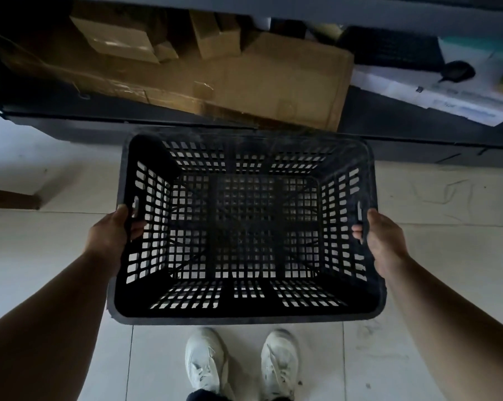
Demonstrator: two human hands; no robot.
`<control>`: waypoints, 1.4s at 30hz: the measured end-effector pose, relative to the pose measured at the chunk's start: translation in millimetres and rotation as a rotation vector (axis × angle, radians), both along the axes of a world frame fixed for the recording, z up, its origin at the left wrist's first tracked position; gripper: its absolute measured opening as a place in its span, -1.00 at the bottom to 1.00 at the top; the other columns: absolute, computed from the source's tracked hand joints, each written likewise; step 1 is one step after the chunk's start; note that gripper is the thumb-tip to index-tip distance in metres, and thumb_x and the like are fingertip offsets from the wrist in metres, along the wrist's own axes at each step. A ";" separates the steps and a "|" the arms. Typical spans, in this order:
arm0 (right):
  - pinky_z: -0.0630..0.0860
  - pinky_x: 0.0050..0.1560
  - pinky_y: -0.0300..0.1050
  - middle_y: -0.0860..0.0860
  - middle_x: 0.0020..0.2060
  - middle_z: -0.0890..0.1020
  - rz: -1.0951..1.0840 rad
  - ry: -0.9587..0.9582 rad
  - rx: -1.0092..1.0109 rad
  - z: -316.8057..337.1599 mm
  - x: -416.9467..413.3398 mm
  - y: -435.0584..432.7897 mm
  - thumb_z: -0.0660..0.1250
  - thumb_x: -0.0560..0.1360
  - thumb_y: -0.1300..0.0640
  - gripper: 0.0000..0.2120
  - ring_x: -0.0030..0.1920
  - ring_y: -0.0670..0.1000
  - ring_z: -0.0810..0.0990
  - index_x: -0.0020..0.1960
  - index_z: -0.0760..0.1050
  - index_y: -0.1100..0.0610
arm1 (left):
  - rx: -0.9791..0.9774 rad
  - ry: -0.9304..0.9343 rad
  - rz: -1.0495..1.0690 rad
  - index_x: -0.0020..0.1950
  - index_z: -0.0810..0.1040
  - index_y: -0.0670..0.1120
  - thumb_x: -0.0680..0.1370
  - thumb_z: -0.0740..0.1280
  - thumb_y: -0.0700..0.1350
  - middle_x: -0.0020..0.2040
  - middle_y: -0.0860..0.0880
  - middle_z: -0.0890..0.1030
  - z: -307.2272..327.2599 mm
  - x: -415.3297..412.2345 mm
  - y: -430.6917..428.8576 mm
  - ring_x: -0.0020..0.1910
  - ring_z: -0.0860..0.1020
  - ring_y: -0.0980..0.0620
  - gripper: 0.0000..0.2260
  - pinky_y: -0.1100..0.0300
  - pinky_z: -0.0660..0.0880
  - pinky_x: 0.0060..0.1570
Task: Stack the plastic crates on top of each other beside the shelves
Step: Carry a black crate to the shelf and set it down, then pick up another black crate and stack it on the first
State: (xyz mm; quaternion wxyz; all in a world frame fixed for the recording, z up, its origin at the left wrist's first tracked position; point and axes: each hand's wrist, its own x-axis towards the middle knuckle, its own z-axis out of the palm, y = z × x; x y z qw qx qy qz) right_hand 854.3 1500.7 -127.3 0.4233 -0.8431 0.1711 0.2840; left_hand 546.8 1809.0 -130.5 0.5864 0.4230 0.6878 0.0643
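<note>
No stack is visible: a single black, rectangular, open-lattice plastic crate (246, 227) is in view, held up over the pale tiled floor (435, 204) with its open top toward the camera. The tiles show through its perforated bottom, so it appears to be empty and off the ground, though how high it hangs cannot be judged. No second crate shows anywhere, so whether a base crate already stands beside the shelves cannot be told. As a judgement, the task is at a carrying stage, and setting this crate down onto another is not yet done.

The left hand (111, 238) is closed around the crate's left short wall at the handle slot, thumb over the rim and fingers curled through to the inside. The right hand (384, 241) grips the right short wall the same way, fingertips poking through the slot. The crate hangs between the two hands, both arms stretched forward, above and ahead of a pair of white trainers (241, 363).

Just beyond the crate's far rim runs the dark low shelf (71, 125), loaded with a large flattened brown cardboard box (273, 82) and smaller cartons, with a white printed box (461, 91) to the right.
</note>
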 end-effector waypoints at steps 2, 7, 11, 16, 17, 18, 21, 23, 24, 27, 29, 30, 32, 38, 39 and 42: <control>0.49 -0.09 -0.13 0.05 -0.26 0.61 0.002 0.001 0.002 0.9 -0.7 2.2 0.14 0.60 -0.04 -0.83 -0.24 0.03 0.57 -0.04 0.45 0.01 | 0.003 -0.005 -0.007 -0.10 0.56 -0.05 0.57 0.18 0.05 0.00 -0.16 0.64 0.7 0.7 -1.9 0.08 0.59 -0.14 -0.76 -0.05 0.46 0.18; 0.49 -0.12 -0.16 0.07 -0.19 0.64 -0.001 0.003 -0.012 -13.9 2.8 5.7 0.14 0.59 -0.08 -0.75 -0.17 0.03 0.58 0.04 0.49 0.04 | 0.000 -0.001 -0.010 -0.03 0.56 -0.05 0.58 0.16 0.08 0.09 -0.17 0.62 -9.4 3.5 3.7 0.08 0.56 -0.11 -0.73 -0.01 0.44 0.15; 0.45 -0.16 -0.17 0.05 -0.20 0.63 0.025 0.018 -0.028 -14.5 5.1 7.2 0.12 0.60 -0.09 -0.72 -0.17 0.02 0.59 0.04 0.51 0.06 | -0.019 0.022 -0.015 -0.08 0.56 -0.02 0.57 0.16 0.08 0.05 -0.16 0.63 -9.6 6.5 10.7 0.07 0.56 -0.09 -0.75 0.06 0.47 0.05; 0.41 -0.20 -0.09 0.09 -0.18 0.59 0.134 -0.064 -0.176 -5.9 2.7 12.4 0.12 0.60 -0.03 -0.71 -0.20 0.07 0.53 -0.05 0.50 0.13 | 0.069 0.145 -0.057 0.17 0.52 -0.27 0.59 0.14 -0.01 -0.20 -0.10 0.57 -9.6 12.4 11.0 -0.22 0.51 -0.07 -0.63 0.09 0.45 -0.11; 0.38 -0.21 -0.10 0.12 -0.14 0.58 0.192 -0.119 -0.233 -0.6 0.9 14.2 0.11 0.60 0.01 -0.71 -0.18 0.11 0.52 -0.01 0.52 0.17 | 0.100 0.177 -0.090 0.22 0.50 -0.29 0.60 0.13 -0.01 -0.17 -0.14 0.56 -5.6 15.1 8.7 -0.23 0.50 -0.08 -0.60 0.11 0.43 -0.15; 0.38 -0.18 -0.10 0.14 -0.09 0.60 0.241 -0.176 -0.273 5.4 -1.3 15.6 0.12 0.60 0.05 -0.71 -0.14 0.14 0.52 0.05 0.53 0.20 | 0.136 0.203 -0.121 0.24 0.49 -0.29 0.60 0.13 -0.01 -0.10 -0.20 0.57 0.0 19.3 5.1 -0.18 0.51 -0.12 -0.60 0.11 0.41 -0.16; 0.45 -0.09 -0.03 0.18 0.04 0.62 0.350 -0.307 -0.288 30.4 -8.8 21.3 0.15 0.58 0.10 -0.74 0.03 0.21 0.58 0.15 0.51 0.20 | 0.249 0.297 -0.174 0.31 0.45 -0.25 0.59 0.18 -0.02 0.18 -0.29 0.56 32.0 33.9 -7.7 0.06 0.53 -0.20 -0.61 0.08 0.39 -0.01; 0.46 0.04 -0.02 0.15 0.17 0.59 0.425 -0.337 -0.296 52.9 -12.7 27.4 0.18 0.58 0.08 -0.70 0.16 0.21 0.54 0.24 0.48 0.18 | 0.312 0.363 -0.249 0.31 0.44 -0.24 0.58 0.21 -0.05 0.24 -0.30 0.53 59.6 41.9 -14.3 0.10 0.52 -0.23 -0.62 0.06 0.39 0.05; 0.44 0.15 -0.02 0.13 0.26 0.54 0.469 -0.353 -0.295 65.9 -13.9 30.9 0.19 0.58 0.06 -0.66 0.23 0.19 0.51 0.30 0.45 0.15 | 0.347 0.384 -0.300 0.30 0.46 -0.23 0.57 0.22 -0.07 0.24 -0.30 0.54 73.9 45.0 -17.1 0.12 0.52 -0.26 -0.64 0.04 0.41 0.08; 0.39 0.26 -0.03 0.11 0.31 0.51 0.632 -0.437 -0.269 111.8 -15.2 40.8 0.21 0.57 0.04 -0.62 0.28 0.15 0.48 0.35 0.42 0.12 | 0.413 0.357 -0.400 0.24 0.53 -0.17 0.55 0.24 -0.11 0.20 -0.25 0.59 125.5 54.8 -27.1 0.14 0.55 -0.26 -0.70 0.01 0.46 0.09; 0.39 0.30 -0.02 0.12 0.29 0.53 0.688 -0.484 -0.250 148.8 -14.5 47.9 0.24 0.55 0.06 -0.64 0.28 0.14 0.48 0.31 0.46 0.15 | 0.432 0.335 -0.460 0.29 0.52 -0.10 0.54 0.24 -0.10 0.24 -0.19 0.58 167.2 64.2 -35.3 0.17 0.54 -0.21 -0.67 0.06 0.45 0.08; 0.38 0.31 -0.01 0.13 0.28 0.54 0.690 -0.500 -0.240 169.4 -14.1 51.4 0.26 0.54 0.07 -0.64 0.28 0.15 0.48 0.30 0.48 0.16 | 0.444 0.328 -0.493 0.32 0.51 -0.07 0.55 0.24 -0.08 0.27 -0.18 0.57 189.6 69.4 -38.8 0.19 0.54 -0.21 -0.66 0.06 0.45 0.09; 0.38 0.31 0.00 0.14 0.27 0.55 0.682 -0.523 -0.209 213.3 -13.8 56.2 0.26 0.54 0.07 -0.66 0.27 0.15 0.49 0.27 0.51 0.17 | 0.476 0.318 -0.567 0.35 0.48 -0.01 0.56 0.23 -0.06 0.30 -0.16 0.54 236.8 78.8 -45.2 0.19 0.54 -0.20 -0.64 0.04 0.46 0.10; 0.36 0.34 0.06 0.13 0.27 0.54 0.713 -0.653 -0.144 351.6 -7.2 41.4 0.27 0.54 0.09 -0.67 0.30 0.13 0.47 0.25 0.53 0.19 | 0.656 0.323 -0.837 0.41 0.38 0.05 0.57 0.17 0.00 0.33 -0.12 0.52 381.0 97.2 -65.5 0.23 0.51 -0.18 -0.60 -0.09 0.47 0.20; 0.35 0.34 0.07 0.13 0.27 0.54 0.721 -0.683 -0.145 374.4 -5.9 34.8 0.27 0.54 0.08 -0.67 0.30 0.14 0.47 0.26 0.52 0.19 | 0.689 0.331 -0.873 0.42 0.36 0.04 0.57 0.17 0.00 0.34 -0.11 0.51 405.5 100.9 -70.3 0.26 0.49 -0.18 -0.60 -0.09 0.44 0.24; 0.33 0.35 0.10 0.17 0.28 0.53 0.739 -0.769 -0.188 439.7 -4.5 8.6 0.30 0.53 0.11 -0.64 0.31 0.18 0.46 0.27 0.50 0.22 | 0.784 0.359 -0.960 0.43 0.35 0.04 0.57 0.16 -0.02 0.35 -0.09 0.49 477.4 112.4 -86.5 0.29 0.44 -0.17 -0.59 -0.06 0.37 0.29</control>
